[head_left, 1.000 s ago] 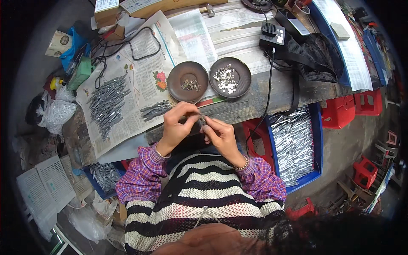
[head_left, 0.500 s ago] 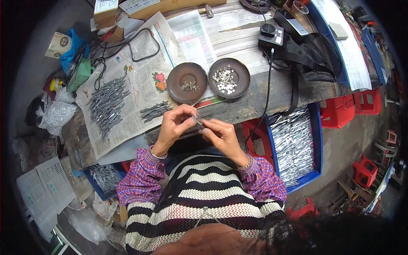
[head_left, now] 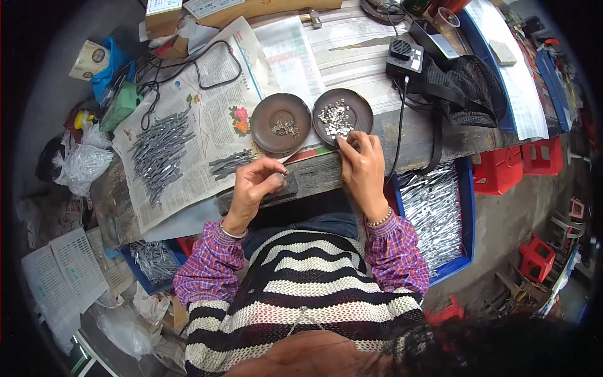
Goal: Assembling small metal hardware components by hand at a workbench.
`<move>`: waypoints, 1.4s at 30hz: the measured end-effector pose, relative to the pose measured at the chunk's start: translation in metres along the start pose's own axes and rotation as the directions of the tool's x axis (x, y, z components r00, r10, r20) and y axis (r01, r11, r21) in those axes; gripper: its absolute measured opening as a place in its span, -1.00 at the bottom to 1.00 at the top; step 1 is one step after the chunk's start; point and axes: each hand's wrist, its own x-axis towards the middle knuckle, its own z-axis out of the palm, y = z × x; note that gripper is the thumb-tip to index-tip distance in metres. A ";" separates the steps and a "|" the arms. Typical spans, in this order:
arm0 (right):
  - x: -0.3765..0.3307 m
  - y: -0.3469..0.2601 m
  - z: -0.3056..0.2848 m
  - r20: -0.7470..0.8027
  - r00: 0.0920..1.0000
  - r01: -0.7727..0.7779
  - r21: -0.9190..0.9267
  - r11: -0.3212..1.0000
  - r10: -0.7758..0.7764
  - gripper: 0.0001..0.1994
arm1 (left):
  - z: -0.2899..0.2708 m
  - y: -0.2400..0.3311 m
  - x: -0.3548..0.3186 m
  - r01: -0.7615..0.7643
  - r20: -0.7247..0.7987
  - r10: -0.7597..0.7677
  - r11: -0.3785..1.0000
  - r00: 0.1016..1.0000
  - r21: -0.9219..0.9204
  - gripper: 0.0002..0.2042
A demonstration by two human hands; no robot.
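The left hand (head_left: 252, 190) is pinching a small dark piece (head_left: 285, 174) between thumb and forefinger, above the near edge of the tabletop (head_left: 320, 178); the piece is showing too little of itself for its long axis to be told.

The right hand (head_left: 365, 168) is lying ahead and to the right of the left fingers, its fingertips dipping over the near rim of a dark round dish (head_left: 366, 114). Silvery discs (head_left: 335, 118) are spreading across that dish, just beyond the right fingers and slightly to their left, so the right hand is being clearly the nearer one. Whether the right fingers are gripping a disc or only touching among them, one cannot tell.

Straight ahead of the left fingers, a second dish (head_left: 262, 117) is holding small brassy pieces (head_left: 286, 128). Just left of those same fingers, a short row of dark strips (head_left: 230, 164) is lying on newspaper (head_left: 210, 141), the strips' long axes running roughly sideways, tilting up toward the right.
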 end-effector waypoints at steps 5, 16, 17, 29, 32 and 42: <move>-0.004 0.007 0.001 -0.047 0.999 -0.023 0.081 0.996 0.027 -0.73 | 0.005 -0.002 0.001 -0.015 -0.021 0.017 0.994 1.000 0.106 -0.91; -0.002 0.014 -0.001 -0.046 0.997 -0.056 0.094 0.994 0.061 -0.80 | 0.008 -0.011 0.000 -0.062 -0.015 0.064 0.996 0.998 0.070 -0.88; -0.002 0.015 -0.001 -0.050 0.997 -0.054 0.114 0.992 0.060 -0.80 | 0.008 -0.010 0.000 -0.066 -0.023 0.067 0.995 0.997 0.070 -0.88; -0.029 -0.036 0.010 0.422 0.866 -0.483 0.844 0.233 0.267 -0.90 | 0.013 -0.021 -0.010 -0.050 0.029 0.051 0.997 0.998 -0.055 -0.76; -0.037 -0.047 0.021 0.471 0.846 -0.506 0.857 0.098 0.248 -0.90 | 0.011 -0.024 -0.014 -0.007 0.077 0.015 0.994 0.997 -0.105 -0.77; -0.042 -0.056 0.030 0.518 0.808 -0.513 0.853 -0.097 0.280 -0.87 | 0.011 -0.018 -0.022 -0.080 0.042 0.080 0.997 0.996 0.001 -0.80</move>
